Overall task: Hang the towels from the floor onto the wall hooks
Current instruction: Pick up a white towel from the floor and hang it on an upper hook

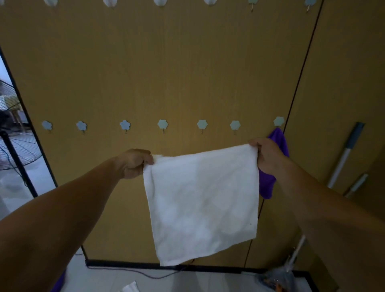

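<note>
Fingers (148, 161) pinch white towel (202, 200) spread — purple towel (278, 139) hangs behind

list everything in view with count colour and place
white towel: one, white, held spread before the wall
purple towel: one, purple, hanging on rightmost lower hook
lower hooks: seven, pale blue-green, row across wall
upper hooks: six in view, pale, cut by top edge
fan: one, dark, far left
poles: at least two, white, leaning at right
floor cloth: one, white, bottom edge
left hand: one, grips towel's top left corner
right hand: one, grips top right corner
</note>
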Available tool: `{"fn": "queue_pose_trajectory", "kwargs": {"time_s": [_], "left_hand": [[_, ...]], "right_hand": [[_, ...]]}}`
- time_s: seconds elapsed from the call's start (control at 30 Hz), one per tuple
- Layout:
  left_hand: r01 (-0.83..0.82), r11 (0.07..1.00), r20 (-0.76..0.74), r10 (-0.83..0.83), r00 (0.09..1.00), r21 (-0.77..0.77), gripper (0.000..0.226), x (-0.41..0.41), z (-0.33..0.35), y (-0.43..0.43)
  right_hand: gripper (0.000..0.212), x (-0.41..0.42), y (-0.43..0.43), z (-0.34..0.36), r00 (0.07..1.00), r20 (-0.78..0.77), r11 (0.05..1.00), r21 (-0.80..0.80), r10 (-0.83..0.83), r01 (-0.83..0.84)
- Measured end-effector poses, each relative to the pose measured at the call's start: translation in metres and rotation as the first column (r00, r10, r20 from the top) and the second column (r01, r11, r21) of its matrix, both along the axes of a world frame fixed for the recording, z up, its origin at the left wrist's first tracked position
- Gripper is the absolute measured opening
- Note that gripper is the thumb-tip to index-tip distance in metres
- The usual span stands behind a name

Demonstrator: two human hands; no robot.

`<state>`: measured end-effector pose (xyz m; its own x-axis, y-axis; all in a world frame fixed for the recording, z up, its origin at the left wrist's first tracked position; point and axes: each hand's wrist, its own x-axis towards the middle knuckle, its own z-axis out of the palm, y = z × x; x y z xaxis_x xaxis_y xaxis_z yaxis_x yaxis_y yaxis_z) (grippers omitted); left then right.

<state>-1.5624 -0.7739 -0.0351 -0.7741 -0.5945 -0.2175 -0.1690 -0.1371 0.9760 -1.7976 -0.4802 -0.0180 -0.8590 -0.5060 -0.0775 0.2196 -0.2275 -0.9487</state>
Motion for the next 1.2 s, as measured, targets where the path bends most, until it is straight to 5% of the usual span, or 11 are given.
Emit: {"fn": "queue_pose_trajectory", "kwargs": {"time_s": [0.17,0.37,0.47,0.53,0.7,0.87,0.93,1.0,1.07,1.13,1.2], "left_hand": [[-0.148,0.942,0.086,0.181,0.98,-0.302,0.014,-0.008,-0.006,0.007],[-0.256,0.826,0.007,0.3,0.954,-0.502,0.019,-0.018,-0.001,0.004],[-0.317,0.861,0.018,0.353,0.936,-0.398,0.011,-0.026,0.007,0.005],[-0.324,0.899,0.092,0.364,0.927,-0.294,0.026,-0.029,0.013,0.01],[-0.076,0.994,0.186,0.089,0.978,-0.074,0.027,-0.027,0.024,0.024],[0.043,0.992,0.199,-0.018,0.98,-0.118,0.032,-0.021,0.025,0.025],[-0.138,0.974,0.014,0.143,0.99,-0.181,0.035,-0.027,0.023,0.03],[-0.237,0.906,-0.092,0.219,0.971,-0.351,0.036,-0.028,0.022,0.036],[-0.063,0.815,0.143,0.177,0.974,-0.576,0.027,-0.022,0.012,0.035],[0.308,0.751,0.538,0.075,0.839,-0.584,0.018,-0.009,0.0,0.035],[0.32,0.774,0.545,0.038,0.837,-0.547,0.017,-0.004,-0.002,0.034]], "right_hand": [[0.029,0.002,0.013,-0.003,0.993,-0.092,0.994,-0.087,-0.078,0.07],[0.025,-0.008,0.025,-0.015,0.862,-0.439,0.917,0.171,-0.256,0.359],[0.025,-0.012,0.029,-0.014,0.836,-0.462,0.904,0.147,-0.296,0.402],[0.026,-0.012,0.03,-0.016,0.836,-0.506,0.905,0.222,-0.211,0.363],[0.022,-0.017,0.037,-0.011,0.815,-0.495,0.874,0.198,-0.301,0.443],[0.018,-0.019,0.044,-0.01,0.936,-0.289,0.901,0.321,-0.199,0.291],[0.022,-0.023,0.044,-0.009,0.865,-0.382,0.896,0.166,-0.327,0.412],[0.021,-0.024,0.044,-0.018,0.665,-0.613,0.829,0.03,-0.425,0.558],[0.021,-0.024,0.042,-0.04,0.675,-0.735,0.798,0.371,-0.059,0.475],[0.025,-0.033,0.047,-0.068,0.774,-0.552,0.582,0.754,0.31,0.305],[0.025,-0.036,0.048,-0.065,0.789,-0.585,0.591,0.709,0.189,0.385]]}}
